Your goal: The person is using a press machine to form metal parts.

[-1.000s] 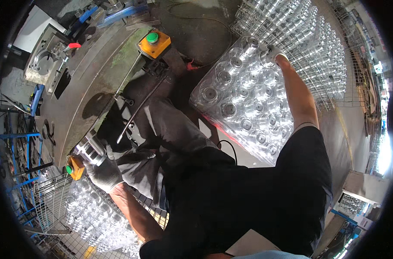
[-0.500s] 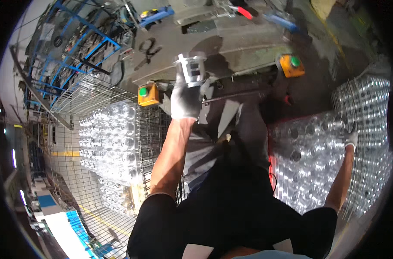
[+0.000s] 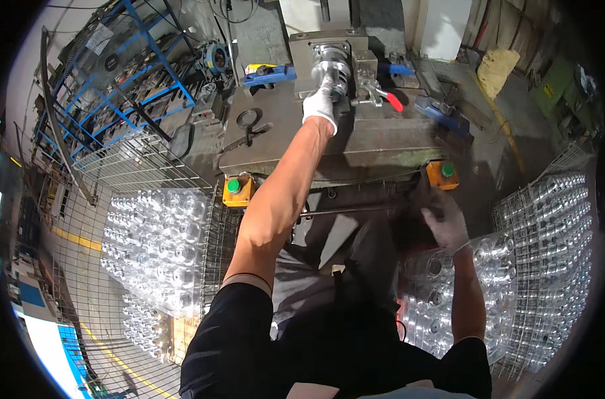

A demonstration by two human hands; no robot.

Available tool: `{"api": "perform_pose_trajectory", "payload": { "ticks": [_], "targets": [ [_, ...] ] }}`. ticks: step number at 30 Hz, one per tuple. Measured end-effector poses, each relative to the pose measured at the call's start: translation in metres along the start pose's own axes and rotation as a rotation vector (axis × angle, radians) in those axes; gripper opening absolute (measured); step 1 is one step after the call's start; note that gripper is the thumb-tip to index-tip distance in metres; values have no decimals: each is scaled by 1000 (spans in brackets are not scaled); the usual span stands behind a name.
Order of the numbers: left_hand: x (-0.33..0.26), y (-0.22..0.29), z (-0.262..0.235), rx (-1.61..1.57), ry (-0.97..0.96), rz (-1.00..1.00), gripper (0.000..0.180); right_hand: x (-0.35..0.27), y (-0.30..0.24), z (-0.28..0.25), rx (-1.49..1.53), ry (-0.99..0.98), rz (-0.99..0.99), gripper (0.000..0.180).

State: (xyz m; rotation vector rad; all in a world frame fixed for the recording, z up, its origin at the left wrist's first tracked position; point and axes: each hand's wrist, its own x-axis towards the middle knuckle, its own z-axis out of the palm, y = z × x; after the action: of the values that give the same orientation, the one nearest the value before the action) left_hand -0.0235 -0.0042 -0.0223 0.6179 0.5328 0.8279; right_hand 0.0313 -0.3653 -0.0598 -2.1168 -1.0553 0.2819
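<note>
Two white-gloved hands in use: left hand [image 3: 320,104] extended, grip closed on shiny cylindrical metal part [image 3: 332,66] seated in grey press fixture [image 3: 356,50]; right hand [image 3: 447,224] half-curled, empty, over clear bottle stack [image 3: 449,292].
</note>
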Motion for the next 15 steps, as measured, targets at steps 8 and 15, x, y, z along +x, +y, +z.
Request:
{"api": "perform_pose_trajectory", "payload": {
  "ticks": [8,15],
  "targets": [
    [9,1,30,157,163,30,54,60,-42,31,24,156,-333,50],
    [23,0,29,188,162,15,54,122,-72,42,-10,361,-414,52]
  ]
}}
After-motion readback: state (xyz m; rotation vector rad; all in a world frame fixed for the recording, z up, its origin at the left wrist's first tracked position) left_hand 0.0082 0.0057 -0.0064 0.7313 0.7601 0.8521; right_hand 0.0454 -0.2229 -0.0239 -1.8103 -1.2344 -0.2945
